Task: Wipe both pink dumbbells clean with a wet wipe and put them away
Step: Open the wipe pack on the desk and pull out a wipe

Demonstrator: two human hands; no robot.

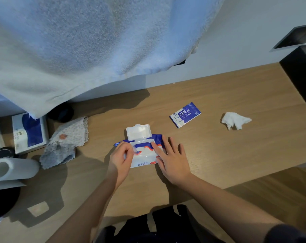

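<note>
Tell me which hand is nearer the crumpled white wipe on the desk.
Right. The right hand presses flat on the wet wipe pack's right end, the crumpled wipe farther right; the left hand holds the pack's left end, farther off.

My left hand (121, 155) covers the left end of the wipe pack (143, 163), and its curled fingers hide whatever they pinch at the opening. My right hand (171, 160) covers the pack's right end. The hanging towel (78, 41) half hides a dark round thing (62, 113) at the far left. The paper roll (8, 171) and the black box (299, 74) are cut by the edges, left and right. The fine print on the sachet (184, 114) is too small to read.
</note>
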